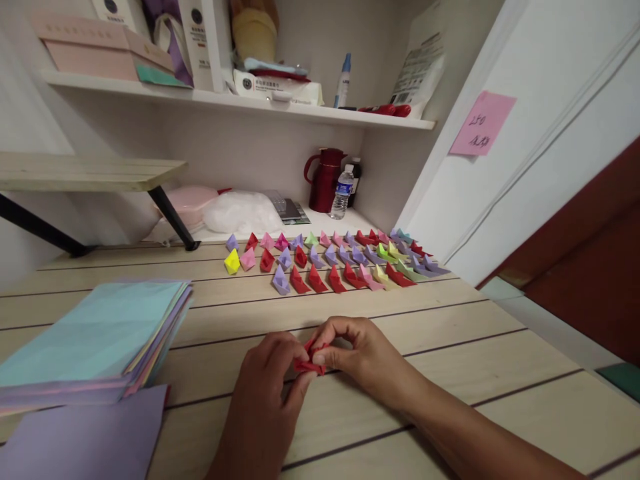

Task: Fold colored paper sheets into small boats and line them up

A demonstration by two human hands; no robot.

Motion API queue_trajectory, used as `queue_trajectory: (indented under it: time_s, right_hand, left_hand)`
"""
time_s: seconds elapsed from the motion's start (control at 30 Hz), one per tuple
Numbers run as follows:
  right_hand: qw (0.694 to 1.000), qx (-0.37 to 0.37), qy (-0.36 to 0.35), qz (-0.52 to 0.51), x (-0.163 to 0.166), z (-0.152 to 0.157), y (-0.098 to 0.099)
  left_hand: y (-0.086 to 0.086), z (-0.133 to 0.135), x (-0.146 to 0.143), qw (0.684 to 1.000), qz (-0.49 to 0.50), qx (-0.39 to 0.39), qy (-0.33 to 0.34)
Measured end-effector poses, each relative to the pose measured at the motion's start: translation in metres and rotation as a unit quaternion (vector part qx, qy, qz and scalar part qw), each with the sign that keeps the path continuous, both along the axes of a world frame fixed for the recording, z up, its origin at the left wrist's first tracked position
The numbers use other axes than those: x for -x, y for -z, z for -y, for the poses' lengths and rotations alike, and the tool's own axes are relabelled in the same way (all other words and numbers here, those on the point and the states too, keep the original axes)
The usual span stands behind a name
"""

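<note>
A small folded piece of red paper (311, 366) is pinched between both my hands, just above the slatted wooden table (400, 400). My left hand (273, 373) grips its left side between thumb and fingers. From the right, the thumb and fingertips of my right hand (350, 343) close on the same paper. My fingers cover part of it, so its full shape is hidden. Beyond my hands stand several folded paper boats in rows, among them a red paper boat (317, 280), a purple paper boat (281, 283) and a yellow paper boat (232, 262).
A stack of coloured paper (95, 333) lies at the left, with purple sheets (85, 440) nearer me. Behind the boats are a red thermos jug (326, 183), a water bottle (343, 193) and a white plastic bag (243, 213). A small raised stand (90, 172) is at the back left.
</note>
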State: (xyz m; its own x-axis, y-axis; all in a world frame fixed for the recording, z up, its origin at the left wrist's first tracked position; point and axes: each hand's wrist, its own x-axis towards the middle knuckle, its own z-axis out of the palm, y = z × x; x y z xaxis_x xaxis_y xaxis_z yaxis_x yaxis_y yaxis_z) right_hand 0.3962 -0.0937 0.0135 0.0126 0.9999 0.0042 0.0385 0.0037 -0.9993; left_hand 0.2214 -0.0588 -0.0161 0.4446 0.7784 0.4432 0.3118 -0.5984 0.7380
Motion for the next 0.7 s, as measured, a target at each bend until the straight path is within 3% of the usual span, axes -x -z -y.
queue_trajectory:
  time_s: [0.23,0.43,0.7]
  right_hand:
    - [1.0,0.014,-0.008,-0.019,0.0015,0.0007,0.0004]
    - [0.997,-0.007,-0.051,-0.062,0.0027,0.0,-0.0015]
    - [0.998,-0.045,-0.047,0.025,0.0036,0.0037,-0.0045]
  left_hand:
    - [0.0059,-0.0019,0.004,0.993,-0.093,-0.066,0.006]
    - [0.0064,0.0007,0.0031,0.987,-0.124,-0.099,-0.028]
    - [0.0027,0.0045,0.0054,0.985,-0.103,-0.14,-0.023]
